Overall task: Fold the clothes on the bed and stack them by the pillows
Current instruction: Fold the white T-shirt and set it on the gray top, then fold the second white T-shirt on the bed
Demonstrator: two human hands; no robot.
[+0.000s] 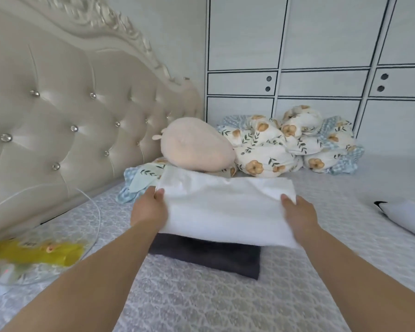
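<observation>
Bed [201,298]: patterned grey cover, running under both your forearms and out past your hands on every side. It serves as your folding surface.

Headboard [58,121]: tufted, studded, well off to the left of your left hand.

Floral bedding [285,144]: bundled in a heap beyond your right hand, against the cupboard wall; pushed aside, likely to free the working area.

White folded cloth [225,207]: spans between your two hands, one end in each. You hold it level, just over the dark piece, so the fold keeps its shape as it goes onto the stack.

Plush pillow [197,144]: peach, rounded, just beyond the cloth's far edge, ahead of your left hand. It marks the stacking spot the task names.

Dark folded garment [206,255]: directly beneath the white cloth, nearer you than your fingertips; base of the stack. Whether the white cloth already rests on it I cannot tell.

Yellow packet [34,252]: blurred, in clear wrapping, well left of your left forearm.

White item with black tip [403,216]: far right of your right hand, apparently not yet folded.

Left hand [149,207]: grips the cloth's left end, thumb on top, fingers hidden underneath.

Right hand [297,212]: holds the right end, thumb laid on top, fingers tucked under, out of sight.
</observation>
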